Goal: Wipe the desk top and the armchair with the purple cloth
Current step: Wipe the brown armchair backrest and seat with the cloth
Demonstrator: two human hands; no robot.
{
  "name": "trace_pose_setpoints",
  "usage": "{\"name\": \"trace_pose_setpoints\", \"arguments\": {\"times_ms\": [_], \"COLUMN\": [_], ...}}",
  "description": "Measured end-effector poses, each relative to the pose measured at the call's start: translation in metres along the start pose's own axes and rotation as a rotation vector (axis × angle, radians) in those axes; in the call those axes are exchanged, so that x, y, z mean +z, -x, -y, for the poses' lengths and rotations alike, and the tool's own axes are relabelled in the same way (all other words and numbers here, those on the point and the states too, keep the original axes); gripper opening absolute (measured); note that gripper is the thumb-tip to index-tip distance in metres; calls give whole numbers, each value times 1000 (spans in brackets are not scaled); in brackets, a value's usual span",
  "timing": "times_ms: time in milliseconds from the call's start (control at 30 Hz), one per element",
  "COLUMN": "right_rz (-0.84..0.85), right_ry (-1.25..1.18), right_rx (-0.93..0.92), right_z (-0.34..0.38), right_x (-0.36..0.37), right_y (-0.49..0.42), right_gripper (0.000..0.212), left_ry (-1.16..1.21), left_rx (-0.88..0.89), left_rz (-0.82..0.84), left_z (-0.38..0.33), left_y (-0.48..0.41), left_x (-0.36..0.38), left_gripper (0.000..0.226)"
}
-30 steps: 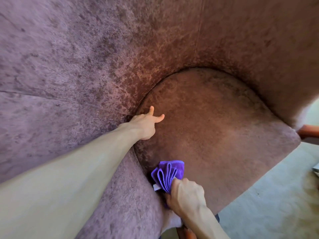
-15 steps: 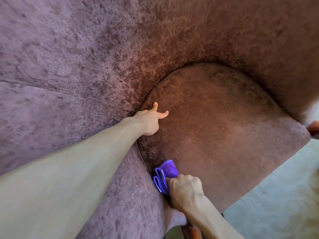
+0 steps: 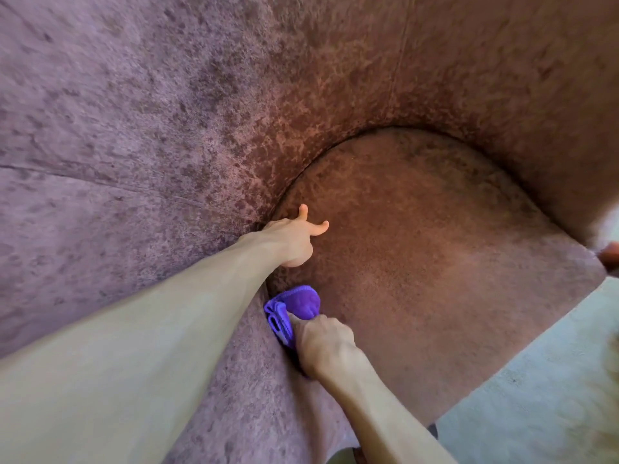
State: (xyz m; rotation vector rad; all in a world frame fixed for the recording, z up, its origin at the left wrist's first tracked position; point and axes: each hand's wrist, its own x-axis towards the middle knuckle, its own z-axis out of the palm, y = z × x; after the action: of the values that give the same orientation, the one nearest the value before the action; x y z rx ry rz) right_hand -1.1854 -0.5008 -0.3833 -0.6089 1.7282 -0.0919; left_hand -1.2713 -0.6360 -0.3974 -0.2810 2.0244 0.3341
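The armchair fills the view, covered in mottled purple-brown velvet, with its seat cushion (image 3: 435, 262) at centre right and its inner side wall (image 3: 150, 162) on the left. My left hand (image 3: 291, 239) presses at the seam between seat and side wall, with two fingers sticking out over the cushion. The purple cloth (image 3: 301, 301) is bunched in folds in that same seam, just below my left hand. My right hand (image 3: 325, 343) grips the cloth from below and holds it against the upholstery. The desk is out of view.
Pale carpet floor (image 3: 536, 396) shows at the lower right beyond the seat's front edge. An orange-brown wooden part of the chair (image 3: 611, 254) pokes in at the right edge.
My right hand has slid the cloth up along the seam, closer to my left hand. The left hand has stayed at the seam.
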Motion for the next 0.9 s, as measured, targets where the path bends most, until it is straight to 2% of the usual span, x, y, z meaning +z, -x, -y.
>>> {"name": "trace_pose_setpoints", "arguments": {"times_ms": [33, 100, 167, 267, 433, 500, 567, 667, 733, 767, 833, 900], "right_rz": [25, 92, 237, 390, 418, 405, 320, -50, -228, -218, -83, 52], "right_ry": [61, 120, 96, -17, -143, -150, -196, -464, -478, -457, -406, -516], "right_rx": [29, 86, 129, 165, 182, 172, 151, 120, 117, 99, 88, 107], "right_z": [4, 2, -9, -32, -51, -52, -52, -41, -20, -9, 10, 10], "right_x": [-5, -11, -9, -1, -1, -7, -16, -23, -27, -26, -29, -31], "right_y": [-6, -9, -6, 5, 24, 29, 35, 29, 15, 7, -4, -12], "right_gripper": [65, 47, 35, 40, 41, 40, 35, 30, 28, 31, 43, 32], "left_ry": [0, 17, 32, 52, 33, 31, 31, 46, 80, 93, 98, 88], "left_rx": [0, -5, 0, 7, 8, 4, -7, -10, -24, -36, -44, -61], "left_rz": [-3, -5, 1, 15, 40, 47, 53, 61, 51, 50, 67, 91], "left_z": [0, 0, 1, 2, 1, 1, 1, 1, 2, 2, 0, -2], "left_y": [0, 0, 2, 4, 1, 1, 0, -4, -6, -7, -9, -12], "left_x": [1, 1, 0, -1, -1, -2, -5, -9, -10, -10, -9, -7], "left_gripper": [86, 86, 88, 90, 89, 89, 90, 83, 73, 67, 62, 60]}}
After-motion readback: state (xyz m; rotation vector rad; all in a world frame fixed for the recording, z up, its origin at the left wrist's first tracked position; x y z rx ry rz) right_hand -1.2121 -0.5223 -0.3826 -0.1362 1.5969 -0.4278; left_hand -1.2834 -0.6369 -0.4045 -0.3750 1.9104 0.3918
